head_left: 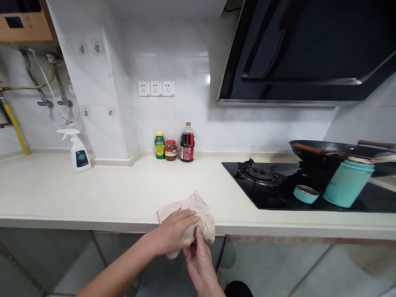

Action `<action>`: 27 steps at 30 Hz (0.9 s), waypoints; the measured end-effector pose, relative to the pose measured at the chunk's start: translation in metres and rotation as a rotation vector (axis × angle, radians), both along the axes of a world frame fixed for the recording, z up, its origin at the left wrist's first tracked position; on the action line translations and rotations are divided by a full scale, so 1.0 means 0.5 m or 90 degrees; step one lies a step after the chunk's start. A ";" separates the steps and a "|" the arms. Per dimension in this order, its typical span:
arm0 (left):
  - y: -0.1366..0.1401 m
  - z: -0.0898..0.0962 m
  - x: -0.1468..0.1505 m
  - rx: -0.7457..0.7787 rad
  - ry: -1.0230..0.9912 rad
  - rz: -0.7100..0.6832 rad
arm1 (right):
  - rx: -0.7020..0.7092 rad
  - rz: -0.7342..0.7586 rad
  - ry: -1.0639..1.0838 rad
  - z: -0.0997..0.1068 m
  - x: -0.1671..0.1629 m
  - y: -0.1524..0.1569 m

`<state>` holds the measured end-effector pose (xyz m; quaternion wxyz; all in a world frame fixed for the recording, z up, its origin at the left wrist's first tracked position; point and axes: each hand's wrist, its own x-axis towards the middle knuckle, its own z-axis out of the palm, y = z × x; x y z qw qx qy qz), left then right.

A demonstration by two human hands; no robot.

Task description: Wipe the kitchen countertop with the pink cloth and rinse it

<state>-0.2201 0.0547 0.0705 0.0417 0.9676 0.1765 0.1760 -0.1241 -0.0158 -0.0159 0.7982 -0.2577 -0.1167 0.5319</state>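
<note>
A pale pinkish-white cloth (201,208), crumpled and slightly stained, is held at the counter's front edge. My left hand (177,231) lies over the top of it, fingers bent across the folds. From below, my right hand (198,255) grips the same cloth, its thumb pointing up against it. The two hands meet at the fingertips, and part of the right fingers is hidden behind the left hand and the cloth. One corner of the cloth spreads onto the countertop, while another bit hangs below the left hand.
On the white countertop (117,194) a spray bottle (79,152) stands at left. A green bottle (159,146), a red-lidded jar (170,150) and a dark sauce bottle (187,144) line the wall. At right, the gas stove (260,175) bears a wok (328,148), a teal container (348,185) and its cup-like lid (305,194).
</note>
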 end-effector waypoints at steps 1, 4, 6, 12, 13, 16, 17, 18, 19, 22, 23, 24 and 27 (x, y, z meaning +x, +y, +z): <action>0.007 0.003 -0.010 -0.005 -0.046 -0.005 | -0.003 0.002 0.018 0.004 -0.001 0.003; 0.043 0.011 -0.051 0.037 -0.159 0.017 | -0.020 -0.001 0.082 0.020 0.001 0.012; 0.075 0.016 -0.089 0.083 -0.196 0.065 | -0.042 0.001 0.117 0.029 0.009 0.015; 0.170 0.010 -0.255 0.163 -0.148 0.252 | -0.088 -0.043 0.131 0.023 0.069 0.002; 0.181 0.005 -0.282 0.157 -0.134 0.277 | -0.089 -0.058 0.127 0.018 0.082 -0.002; 0.195 -0.007 -0.339 0.116 -0.103 0.323 | -0.090 -0.122 0.081 0.002 0.125 -0.011; 0.195 -0.010 -0.346 0.104 -0.098 0.337 | -0.093 -0.154 0.054 -0.004 0.143 -0.014; 0.192 -0.011 -0.349 0.099 -0.098 0.353 | -0.097 -0.190 0.022 -0.010 0.164 -0.017; 0.188 -0.012 -0.348 0.101 -0.100 0.371 | -0.108 -0.237 -0.016 -0.015 0.186 -0.019; 0.175 -0.011 -0.332 0.124 -0.107 0.416 | -0.175 -0.410 -0.108 -0.026 0.269 -0.024; 0.172 -0.011 -0.328 0.128 -0.109 0.421 | -0.200 -0.462 -0.120 -0.027 0.298 -0.025; 0.171 -0.011 -0.324 0.132 -0.111 0.422 | -0.224 -0.506 -0.123 -0.027 0.327 -0.025; 0.174 -0.016 -0.324 0.147 -0.121 0.417 | -0.270 -0.580 -0.121 -0.022 0.399 -0.018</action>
